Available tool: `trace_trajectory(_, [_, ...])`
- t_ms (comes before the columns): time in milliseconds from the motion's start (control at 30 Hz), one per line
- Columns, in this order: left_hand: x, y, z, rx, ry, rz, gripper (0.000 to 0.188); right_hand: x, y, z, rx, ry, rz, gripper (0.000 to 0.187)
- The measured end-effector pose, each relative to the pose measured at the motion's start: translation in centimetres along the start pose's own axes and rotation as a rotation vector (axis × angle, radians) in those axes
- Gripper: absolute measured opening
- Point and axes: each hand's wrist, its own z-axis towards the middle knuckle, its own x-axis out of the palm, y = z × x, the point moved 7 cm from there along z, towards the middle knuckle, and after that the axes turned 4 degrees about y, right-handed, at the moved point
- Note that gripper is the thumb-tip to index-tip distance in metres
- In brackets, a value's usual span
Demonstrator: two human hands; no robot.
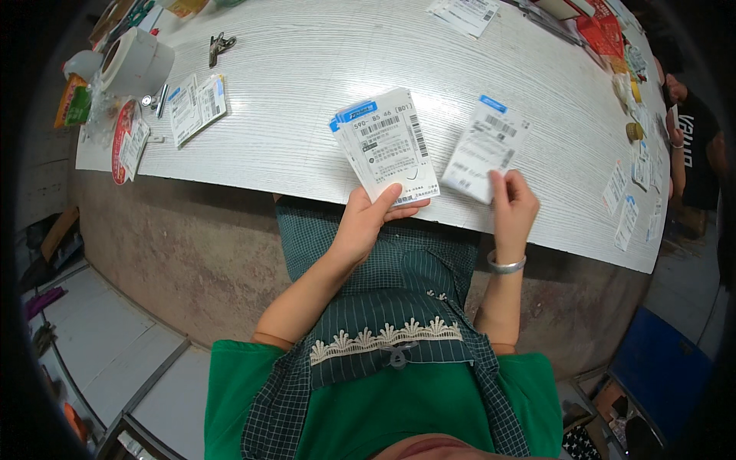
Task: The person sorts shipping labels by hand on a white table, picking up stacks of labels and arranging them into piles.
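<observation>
A fanned stack of white shipping labels with blue top strips is in my left hand, thumb on top and fingers beneath. The stack is over the near part of the white table. To its right, my right hand pinches the lower corner of a single shipping label. That label is slightly blurred and tilted, apart from the stack. A silver bangle circles my right wrist.
At the left lie more labels, a binder clip and a large white roll. Other labels rest at the far edge. Labels and red packaging line the right side, where another person stands.
</observation>
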Motion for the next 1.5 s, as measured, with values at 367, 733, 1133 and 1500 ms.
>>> trace_trajectory(367, [-0.9,0.2,0.2,0.112,-0.094,0.167,0.032,4.4,5.6,-1.4,-0.236,0.197,0.047,0.027])
trace_trajectory(733, [-4.3,-2.1,-0.5,0.199,-0.193,0.318,0.033,6.2,6.8,0.1,-0.186,0.224,0.119,0.027])
trace_trajectory(1133, [-4.7,-2.7,-0.8,0.246,-0.18,0.285,0.034,7.9,8.0,0.2,-0.181,0.274,0.122,0.022])
trace_trajectory(1500, [-6.2,-3.7,-1.9,0.276,-0.249,0.073,0.033,7.3,4.9,2.0,-0.059,0.195,0.256,0.019])
